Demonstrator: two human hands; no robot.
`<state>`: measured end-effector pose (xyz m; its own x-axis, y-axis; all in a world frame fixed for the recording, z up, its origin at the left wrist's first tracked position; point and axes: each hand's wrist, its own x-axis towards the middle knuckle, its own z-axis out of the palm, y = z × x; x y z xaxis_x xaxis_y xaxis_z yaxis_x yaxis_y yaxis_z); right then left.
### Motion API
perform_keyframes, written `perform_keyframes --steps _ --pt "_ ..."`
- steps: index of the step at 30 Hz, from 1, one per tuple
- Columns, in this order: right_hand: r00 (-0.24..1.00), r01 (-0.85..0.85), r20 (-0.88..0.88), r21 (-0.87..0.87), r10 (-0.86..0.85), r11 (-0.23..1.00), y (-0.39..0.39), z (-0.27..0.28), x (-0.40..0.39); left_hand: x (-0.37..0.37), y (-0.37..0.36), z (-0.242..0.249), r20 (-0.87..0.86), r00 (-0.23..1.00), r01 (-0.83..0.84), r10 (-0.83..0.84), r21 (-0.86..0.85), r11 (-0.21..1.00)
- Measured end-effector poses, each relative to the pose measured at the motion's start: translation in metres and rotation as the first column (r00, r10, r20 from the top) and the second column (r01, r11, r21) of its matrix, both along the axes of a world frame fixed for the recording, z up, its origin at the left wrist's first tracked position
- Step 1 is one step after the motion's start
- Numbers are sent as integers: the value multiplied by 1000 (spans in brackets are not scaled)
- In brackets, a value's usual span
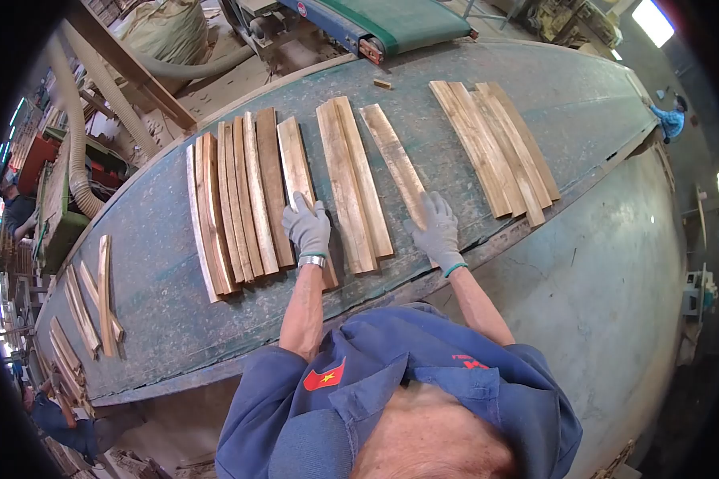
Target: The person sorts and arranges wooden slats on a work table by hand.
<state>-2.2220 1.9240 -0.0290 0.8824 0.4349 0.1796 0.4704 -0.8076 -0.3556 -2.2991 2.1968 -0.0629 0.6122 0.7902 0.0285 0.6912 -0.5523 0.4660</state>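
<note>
**Both gloved hands laid on separate wooden boards across a long counter**

On the green, scuffed counter (551, 88), many boards set roughly side by side, ends toward the near edge. Under the gray-gloved left hand (307, 229), a pale board (292, 160), with its lower end showing past the wrist. Fingers there slightly parted over the wood; cannot tell how firmly gripped, if at all. Around the left wrist, a metal-banded wristwatch (312, 260).

Under the right hand, also gloved (438, 229), a mottled board (389, 156), slanting down close to the near edge. Thumb toward one side of the wood, fingers across and toward the other; cannot tell whether pinched tight or merely resting.

Between the two hands, a pair of boards (343, 184) lying edge to edge. Left of the left hand, a close row of narrow boards (240, 199), some dark, some pale. Farther right, well apart from the right hand, a cluster of boards (491, 152) with uneven lower ends. Beyond, near the far edge, a small wood block (382, 83). At the counter's left end, loose strips (105, 295), some crossed.

Past the far edge, a green conveyor belt (411, 28); at the far right end, another person in blue (669, 120).
</note>
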Motion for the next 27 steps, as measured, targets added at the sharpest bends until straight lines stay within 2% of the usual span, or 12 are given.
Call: perform_keyframes --steps 3,4,7,8,11,12,15,17,18,21,22,27 --pt "994 -62 81 -164 76 984 2 -19 -3 -2 -12 8 99 993 63 -70 72 995" --pt "989 -77 107 -213 101 974 1 -25 3 -1 -20 16 83 990 111 -114 29 993" --pt "985 131 144 -292 -92 948 11 -25 22 -5 -56 50 36 912 408 -410 43 912" --pt "968 196 218 -367 -121 909 17 -30 28 -8 -56 41 0 921 390 -390 53 919" --pt "992 113 74 -146 -103 983 40 -13 25 -4 -47 20 -98 946 318 -310 81 945" --pt "999 18 47 -9 -18 1000 50 -19 17 -8 -36 21 -141 952 284 -271 82 955" --pt "975 -221 12 -32 222 975 82 -13 -23 -11 -22 37 -168 956 246 -240 15 969" --pt "978 -206 -30 -36 205 978 90 -20 -34 -15 -16 41 -147 961 232 -235 -40 972" --pt "978 -202 -51 -35 200 979 96 -23 -38 -18 -9 34 -85 972 219 -218 1 976" --pt "979 -202 8 -95 203 975 86 -25 -30 -36 -3 18 -105 979 185 -174 102 977" --pt "974 -200 80 -121 210 972 79 -26 -28 -36 -4 25 -141 978 165 -152 84 983" --pt "987 -18 149 -265 59 964 28 -24 -13 -34 -6 26 -150 977 165 -151 86 983"
